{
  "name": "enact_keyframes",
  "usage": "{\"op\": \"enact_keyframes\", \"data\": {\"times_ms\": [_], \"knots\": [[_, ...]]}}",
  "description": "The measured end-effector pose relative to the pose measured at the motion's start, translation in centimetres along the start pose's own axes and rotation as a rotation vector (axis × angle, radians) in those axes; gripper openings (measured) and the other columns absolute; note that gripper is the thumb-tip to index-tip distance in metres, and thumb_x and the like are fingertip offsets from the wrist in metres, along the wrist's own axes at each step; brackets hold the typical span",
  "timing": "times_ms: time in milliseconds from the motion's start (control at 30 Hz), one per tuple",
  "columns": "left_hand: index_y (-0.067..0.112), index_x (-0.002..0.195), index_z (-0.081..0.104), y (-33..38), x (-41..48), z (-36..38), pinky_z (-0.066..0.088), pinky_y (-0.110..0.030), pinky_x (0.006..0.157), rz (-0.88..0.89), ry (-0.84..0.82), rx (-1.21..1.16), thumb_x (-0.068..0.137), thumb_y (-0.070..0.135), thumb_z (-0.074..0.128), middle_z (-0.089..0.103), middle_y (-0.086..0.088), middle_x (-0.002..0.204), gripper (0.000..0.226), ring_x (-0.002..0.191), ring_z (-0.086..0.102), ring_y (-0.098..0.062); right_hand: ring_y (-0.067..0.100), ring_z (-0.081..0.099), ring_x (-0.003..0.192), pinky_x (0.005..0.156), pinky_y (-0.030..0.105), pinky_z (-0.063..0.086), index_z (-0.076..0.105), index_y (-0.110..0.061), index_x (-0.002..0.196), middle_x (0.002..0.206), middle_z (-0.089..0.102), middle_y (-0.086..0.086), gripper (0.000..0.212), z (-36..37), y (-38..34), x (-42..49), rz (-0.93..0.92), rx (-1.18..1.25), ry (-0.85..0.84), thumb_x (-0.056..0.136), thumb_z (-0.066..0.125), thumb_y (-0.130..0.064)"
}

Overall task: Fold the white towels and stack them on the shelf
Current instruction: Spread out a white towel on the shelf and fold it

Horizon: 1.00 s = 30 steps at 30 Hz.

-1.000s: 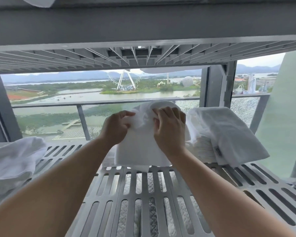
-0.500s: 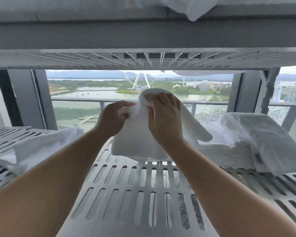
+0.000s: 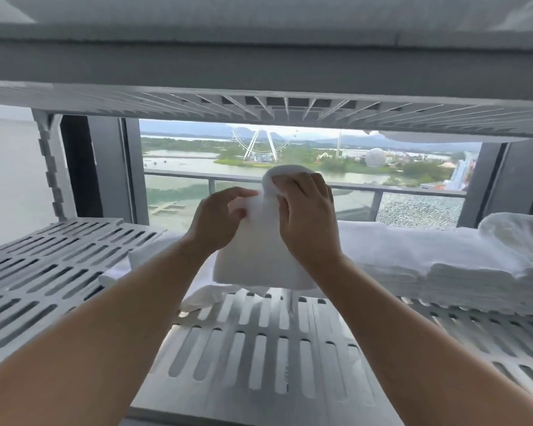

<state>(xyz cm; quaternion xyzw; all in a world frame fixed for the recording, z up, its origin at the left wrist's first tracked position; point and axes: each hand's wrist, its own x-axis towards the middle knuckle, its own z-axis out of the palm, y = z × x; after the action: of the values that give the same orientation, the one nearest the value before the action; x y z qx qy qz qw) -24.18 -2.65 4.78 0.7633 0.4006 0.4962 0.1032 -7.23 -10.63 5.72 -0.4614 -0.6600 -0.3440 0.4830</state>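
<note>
A folded white towel (image 3: 259, 256) hangs upright between my hands, just above the grey slatted shelf (image 3: 259, 348). My left hand (image 3: 220, 219) pinches its upper left edge. My right hand (image 3: 308, 216) grips its top, where the cloth bulges over my fingers. On the shelf to the right lies a stack of folded white towels (image 3: 443, 272), with a loose towel on top. Another white towel (image 3: 154, 259) lies flat on the shelf behind and left of my forearm, partly hidden.
A second slatted shelf (image 3: 259, 112) runs close overhead with white cloth on top of it. The shelf's left section (image 3: 43, 265) is bare slats. Behind the rack are a window frame (image 3: 105, 167) and a balcony rail (image 3: 382, 192).
The view has swung left, so the towel stack sits further right and the left towel nearer the middle. Both hands keep their hold on the towel, which hangs a little lower.
</note>
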Motion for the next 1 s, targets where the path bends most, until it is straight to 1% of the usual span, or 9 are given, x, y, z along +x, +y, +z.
{"op": "enact_keyframes", "data": {"times_ms": [100,200,300,433,567,700,767,867,1000], "knots": [[0.037,0.116,0.073,-1.9,0.4,-1.1,0.044,-0.020,0.085,0.022,-0.008,0.001,0.089,0.012,0.062,0.073,0.014,0.114,0.038,0.101,0.065,-0.010,0.031,0.054,0.107,0.092,0.044,0.046,0.068,-0.011,0.112,0.113,0.062,0.005,0.027,1.5,-1.6,0.1,0.016,-0.005,-0.005,0.090,0.053,-0.008],[0.035,0.117,0.073,-3.2,1.0,-1.5,0.042,-0.020,0.085,0.030,-0.016,-0.004,0.090,0.013,0.062,0.073,0.012,0.116,0.037,0.104,0.065,-0.011,0.032,0.055,0.105,0.091,0.045,0.047,0.068,-0.009,0.112,0.112,0.063,0.006,0.026,2.4,-2.5,0.3,0.035,-0.020,-0.018,0.090,0.055,-0.008],[0.035,0.117,0.073,-4.0,1.3,-1.2,0.042,-0.022,0.086,0.032,-0.021,-0.026,0.090,0.014,0.061,0.073,0.010,0.117,0.036,0.105,0.065,-0.014,0.032,0.056,0.103,0.090,0.045,0.049,0.068,-0.007,0.112,0.110,0.063,0.008,0.026,3.0,-2.5,0.4,0.055,-0.028,-0.038,0.091,0.054,-0.007],[0.035,0.115,0.074,-4.7,1.8,0.0,0.040,-0.020,0.084,0.007,-0.038,-0.042,0.091,0.014,0.060,0.073,0.008,0.118,0.035,0.108,0.066,-0.015,0.032,0.056,0.102,0.088,0.044,0.050,0.068,-0.005,0.109,0.106,0.062,0.009,0.022,3.7,-1.6,-0.1,0.081,-0.059,-0.059,0.092,0.055,-0.006],[0.032,0.115,0.075,-4.9,2.2,1.7,0.041,-0.018,0.086,0.017,-0.067,-0.036,0.091,0.014,0.058,0.074,0.007,0.118,0.035,0.111,0.066,-0.016,0.031,0.055,0.101,0.088,0.042,0.049,0.066,-0.003,0.106,0.104,0.060,0.010,0.018,4.6,0.0,-1.0,0.122,-0.081,-0.056,0.090,0.056,-0.003],[0.028,0.114,0.075,-5.6,2.2,3.2,0.039,-0.017,0.084,0.027,-0.104,0.011,0.093,0.014,0.056,0.073,0.007,0.118,0.032,0.110,0.065,-0.017,0.032,0.054,0.104,0.086,0.045,0.051,0.064,-0.004,0.109,0.108,0.060,0.011,0.021,5.6,0.9,-2.9,0.181,-0.082,-0.128,0.091,0.054,-0.008],[0.027,0.114,0.075,-6.1,2.2,3.8,0.042,-0.020,0.087,0.020,-0.133,0.033,0.092,0.013,0.054,0.073,0.005,0.120,0.033,0.112,0.064,-0.019,0.033,0.055,0.105,0.087,0.047,0.051,0.064,-0.005,0.111,0.108,0.060,0.011,0.024,5.9,1.4,-3.9,0.222,-0.072,-0.174,0.091,0.053,-0.010],[0.025,0.116,0.074,-6.1,2.0,4.6,0.045,-0.025,0.094,0.033,-0.179,0.048,0.092,0.011,0.053,0.072,0.002,0.123,0.035,0.116,0.064,-0.021,0.034,0.055,0.105,0.088,0.049,0.050,0.064,-0.007,0.112,0.109,0.061,0.011,0.025,5.9,2.3,-4.8,0.289,-0.068,-0.207,0.089,0.054,-0.009],[0.029,0.113,0.075,-5.5,1.8,5.8,0.048,-0.027,0.093,0.043,-0.217,0.015,0.091,0.011,0.053,0.073,0.003,0.121,0.035,0.114,0.065,-0.020,0.030,0.055,0.105,0.091,0.047,0.048,0.064,-0.009,0.110,0.109,0.061,0.008,0.024,5.2,3.0,-5.4,0.292,-0.092,-0.200,0.087,0.055,-0.007]]}}
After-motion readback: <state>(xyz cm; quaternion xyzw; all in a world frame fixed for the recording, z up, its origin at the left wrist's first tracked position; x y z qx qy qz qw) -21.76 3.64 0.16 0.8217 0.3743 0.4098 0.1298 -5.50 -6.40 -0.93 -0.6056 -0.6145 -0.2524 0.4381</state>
